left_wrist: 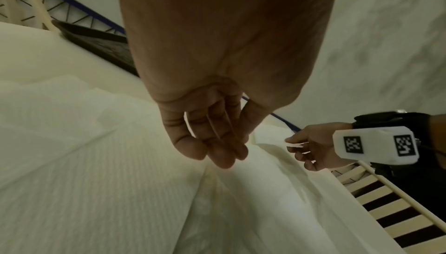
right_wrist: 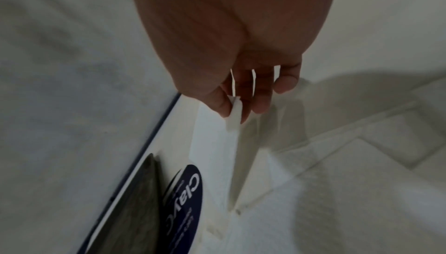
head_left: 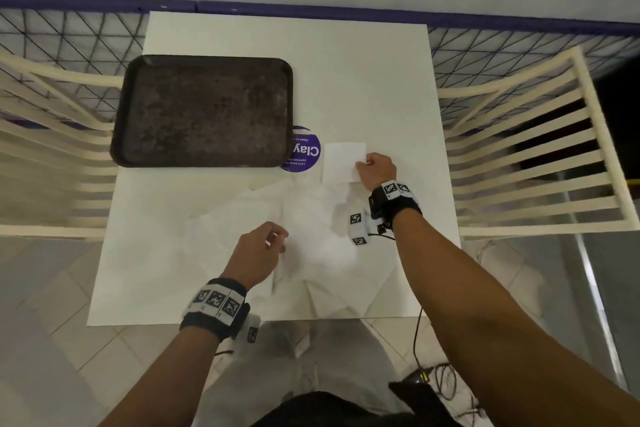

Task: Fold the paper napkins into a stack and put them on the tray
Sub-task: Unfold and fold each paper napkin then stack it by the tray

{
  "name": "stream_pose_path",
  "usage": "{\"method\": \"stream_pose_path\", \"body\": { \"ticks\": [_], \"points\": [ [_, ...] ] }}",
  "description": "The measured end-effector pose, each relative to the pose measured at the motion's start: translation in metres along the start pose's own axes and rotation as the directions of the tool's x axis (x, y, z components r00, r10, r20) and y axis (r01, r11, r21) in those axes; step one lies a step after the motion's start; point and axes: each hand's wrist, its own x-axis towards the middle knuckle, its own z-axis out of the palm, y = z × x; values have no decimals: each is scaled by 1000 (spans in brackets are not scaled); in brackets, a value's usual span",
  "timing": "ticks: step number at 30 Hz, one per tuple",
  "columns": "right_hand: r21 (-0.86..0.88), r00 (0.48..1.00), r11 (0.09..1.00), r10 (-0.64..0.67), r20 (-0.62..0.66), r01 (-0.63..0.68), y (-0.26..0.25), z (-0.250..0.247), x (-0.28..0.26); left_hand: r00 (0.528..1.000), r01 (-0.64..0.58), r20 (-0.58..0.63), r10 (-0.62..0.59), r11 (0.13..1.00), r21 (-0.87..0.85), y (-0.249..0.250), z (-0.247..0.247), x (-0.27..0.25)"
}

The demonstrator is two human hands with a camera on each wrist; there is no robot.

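Right hand [head_left: 376, 170] pinches a small folded white paper napkin [head_left: 343, 159], left hand [head_left: 258, 253] pinches a crumpled white sheet [head_left: 311, 218], dark rectangular tray [head_left: 204, 111] left of both.

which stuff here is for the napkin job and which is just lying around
For the job: folded napkin, pinched by right hand; loose napkins, pinched by left hand; tray.
Just there: purple sticker; slatted chairs.

Dim, flat indoor light throughout, from what I get here. White table [head_left: 346, 62] is the brightest patch, near floor [head_left: 52, 340] murky. Head view bows straight lines at its edges. Both wrist views soft and grainy; right hand [right_wrist: 241, 48] throws a faint shadow to its right
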Motion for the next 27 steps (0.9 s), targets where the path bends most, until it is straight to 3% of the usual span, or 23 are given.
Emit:
{"method": "stream_pose_path", "body": {
  "ticks": [8, 12, 15, 20, 23, 27],
  "points": [
    [-56, 997, 996, 75, 2, -75, 4, 1, 20, 997, 77, 0, -77, 997, -25, 1, 11, -3],
    [-129, 991, 984, 109, -81, -119, 4, 3, 7, 997, 79, -7, -79, 996, -29, -2, 9, 2],
    [-88, 988, 996, -14, -151, 1, 7, 7, -17, 997, 71, -5, -71, 997, -29, -6, 6, 5],
    [-24, 957, 957, -287, 42, 288, 26, 30, -76, 999, 36, 18, -36, 999, -5, -10, 5, 8],
    [-149, 949, 944, -271, 160, 295, 43, 47, -102, 999, -10, 36, 9, 1000, 9, -15, 7, 7],
    [-240, 965, 943, -191, 180, 232, 53, 62, -118, 999, -38, 36, 37, 999, 14, -21, 11, 2]
  ]
}}
